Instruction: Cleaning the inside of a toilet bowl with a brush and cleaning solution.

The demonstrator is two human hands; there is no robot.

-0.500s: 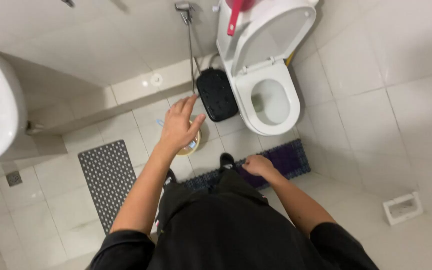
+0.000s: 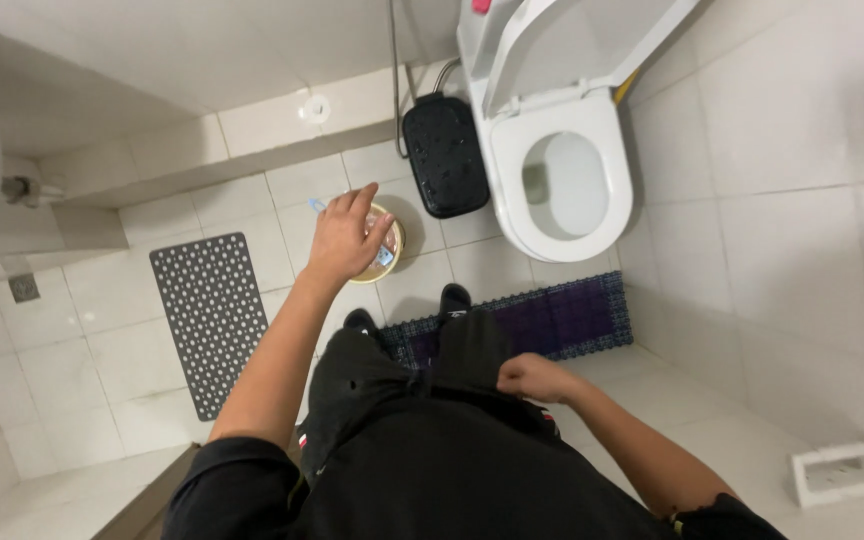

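My left hand reaches out over a small round tan bucket on the tiled floor, fingers close together and pointing forward. A thin light-blue thing shows at the hand's far-left edge, and another blue bit lies at the bucket's rim. Whether the hand grips it cannot be told. My right hand rests curled against my black trousers at the thigh, with nothing visible in it. My feet in black shoes stand on the edge of a purple mat.
A white toilet with its lid raised stands ahead on the right, with a black flat box next to it. A grey dotted mat lies to the left, near a floor drain. A white block sits at the lower right.
My left hand's fingers were spread wide; now they are drawn together over the bucket, with a light-blue thing beside them. The view has shifted closer and slightly left. My right hand stays at the thigh.
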